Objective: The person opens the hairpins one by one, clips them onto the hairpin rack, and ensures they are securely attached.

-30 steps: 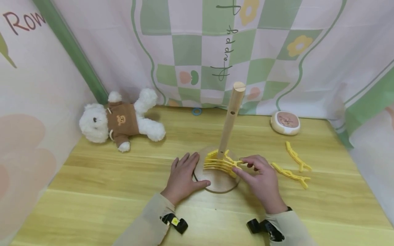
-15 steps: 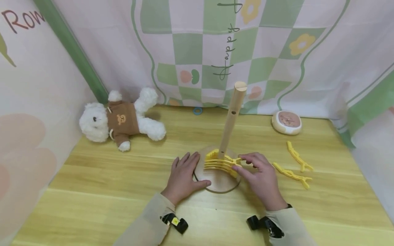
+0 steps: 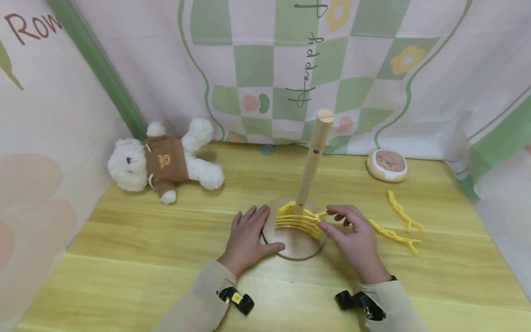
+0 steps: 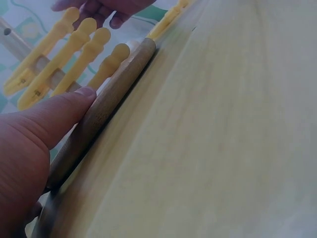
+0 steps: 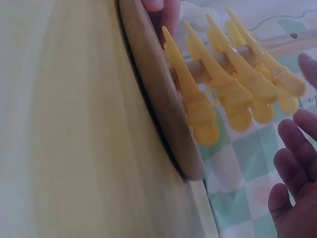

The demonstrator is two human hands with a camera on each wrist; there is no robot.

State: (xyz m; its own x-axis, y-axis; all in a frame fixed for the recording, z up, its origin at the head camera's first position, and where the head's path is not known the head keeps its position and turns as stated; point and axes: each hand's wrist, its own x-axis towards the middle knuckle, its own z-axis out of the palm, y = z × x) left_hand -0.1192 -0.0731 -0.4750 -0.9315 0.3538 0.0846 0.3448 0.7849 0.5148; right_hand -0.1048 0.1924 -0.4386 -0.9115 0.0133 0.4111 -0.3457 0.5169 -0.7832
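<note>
A wooden post [image 3: 312,161] rises from a round wooden base [image 3: 292,249]. Several yellow hair clips [image 3: 295,222] are clamped on the post's lower end, one above another, as the right wrist view shows with the clips [image 5: 228,87] side by side. My left hand [image 3: 247,240] rests on the base's left side, fingers spread and thumb on the rim. At the clips' handle ends is my right hand [image 3: 357,242]. Its thumb and fingers stand apart on either side of the top clip's handle, and in the right wrist view a gap shows between the fingertips and that clip.
Two loose yellow clips [image 3: 399,212] lie on the table [image 3: 145,258] to the right. A white plush toy [image 3: 168,159] in a brown shirt lies at the left. A blue ring [image 3: 267,149] and a round white device [image 3: 387,166] sit near the back curtain [image 3: 253,69].
My right hand has let go of the top clip, its fingers parting and drawing slightly right. The clip stays on the post. My left hand has kept its place on the base.
</note>
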